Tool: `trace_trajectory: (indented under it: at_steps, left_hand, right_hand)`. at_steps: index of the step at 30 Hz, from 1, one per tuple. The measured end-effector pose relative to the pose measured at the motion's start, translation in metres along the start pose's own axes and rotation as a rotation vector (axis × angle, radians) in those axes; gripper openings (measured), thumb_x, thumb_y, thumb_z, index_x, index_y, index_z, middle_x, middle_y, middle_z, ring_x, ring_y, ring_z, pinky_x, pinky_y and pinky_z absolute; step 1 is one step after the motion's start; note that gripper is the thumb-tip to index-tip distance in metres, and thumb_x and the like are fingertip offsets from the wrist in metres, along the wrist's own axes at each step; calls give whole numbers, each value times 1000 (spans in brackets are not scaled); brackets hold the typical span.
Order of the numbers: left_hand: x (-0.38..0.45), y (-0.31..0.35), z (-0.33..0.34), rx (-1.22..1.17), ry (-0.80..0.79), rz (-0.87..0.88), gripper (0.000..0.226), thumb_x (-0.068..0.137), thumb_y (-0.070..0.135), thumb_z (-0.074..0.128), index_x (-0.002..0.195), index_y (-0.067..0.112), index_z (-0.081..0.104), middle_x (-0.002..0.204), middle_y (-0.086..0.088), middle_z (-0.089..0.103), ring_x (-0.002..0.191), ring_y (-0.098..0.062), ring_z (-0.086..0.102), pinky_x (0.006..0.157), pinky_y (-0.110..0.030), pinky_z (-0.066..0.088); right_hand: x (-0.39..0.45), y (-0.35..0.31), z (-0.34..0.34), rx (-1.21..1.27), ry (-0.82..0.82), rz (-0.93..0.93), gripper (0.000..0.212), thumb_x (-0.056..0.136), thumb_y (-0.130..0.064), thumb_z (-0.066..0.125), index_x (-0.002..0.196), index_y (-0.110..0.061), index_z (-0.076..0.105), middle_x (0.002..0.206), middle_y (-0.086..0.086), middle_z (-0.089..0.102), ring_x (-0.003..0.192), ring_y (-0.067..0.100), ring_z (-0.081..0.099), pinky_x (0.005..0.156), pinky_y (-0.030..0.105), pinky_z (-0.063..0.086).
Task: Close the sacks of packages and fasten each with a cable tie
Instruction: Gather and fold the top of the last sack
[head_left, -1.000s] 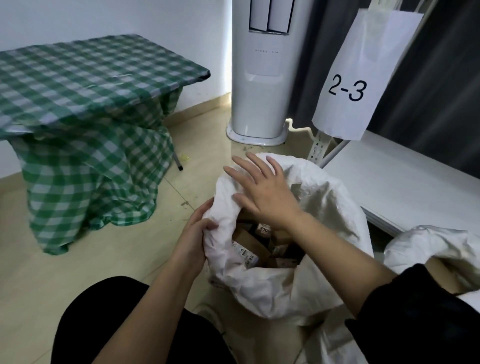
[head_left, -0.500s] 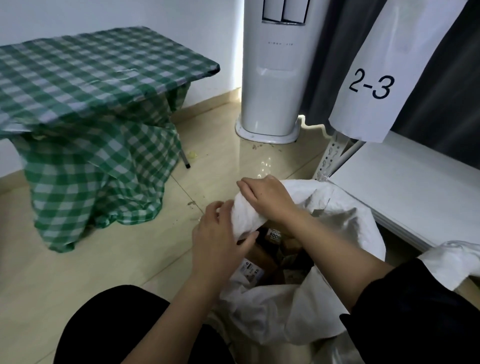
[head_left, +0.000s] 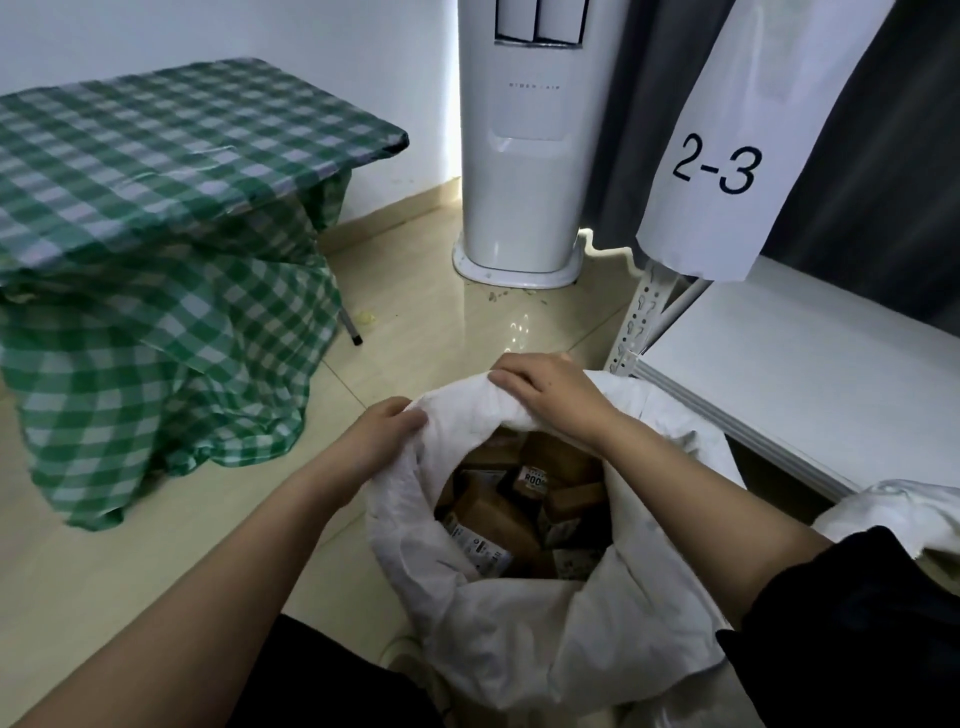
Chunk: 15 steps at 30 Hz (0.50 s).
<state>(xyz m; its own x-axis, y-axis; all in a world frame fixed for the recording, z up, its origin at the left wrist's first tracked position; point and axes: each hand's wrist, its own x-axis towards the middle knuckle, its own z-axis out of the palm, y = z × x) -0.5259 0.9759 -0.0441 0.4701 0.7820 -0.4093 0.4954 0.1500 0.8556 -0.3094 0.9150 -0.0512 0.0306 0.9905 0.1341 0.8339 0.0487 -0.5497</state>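
White sack (head_left: 519, 639) on floor, mouth open, brown packages (head_left: 498, 512) visible inside. Left hand (head_left: 376, 441) grips near-left rim; right hand (head_left: 545, 395) grips far rim, fingers (head_left: 506, 378) curled over fabric. Step: gathering mouth. Next likely: bunch rim into neck; no cable tie visible.

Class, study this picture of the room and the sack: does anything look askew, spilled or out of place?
Yes. The green checked tablecloth hangs crooked, slumping in a heap onto the floor. Small bits of debris lie at the base of the white tower unit. The sack itself looks sound, its mouth open.
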Motion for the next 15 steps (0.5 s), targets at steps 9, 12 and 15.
trace_trajectory:
  at_steps: [9, 12, 15]
  left_hand:
    - [31, -5, 33, 921, 348, 700, 52, 91, 49, 46, 125, 11, 50, 104, -9, 64, 81, -27, 63, 59, -31, 43]
    - [41, -3, 31, 825, 344, 635, 34, 97, 42, 44, 114, 15, 54, 94, -6, 65, 78, -25, 61, 61, -30, 37]
    - [50, 1, 27, 584, 188, 447, 30, 98, 42, 41, 110, 20, 59, 100, -1, 65, 85, -18, 57, 68, -32, 40]
  right_hand:
    - [5, -14, 2, 340, 86, 159, 25, 96, -36, 51, 121, -31, 47, 82, -14, 59, 80, 3, 55, 82, 30, 39]
    - [-22, 15, 0, -293, 113, 24, 52, 96, -51, 42, 143, -30, 34, 129, -3, 53, 115, 18, 51, 94, 40, 38]
    - [-45, 46, 2, -482, 121, 10, 58, 94, -58, 30, 144, -29, 37, 123, 3, 56, 100, 27, 60, 77, 40, 49]
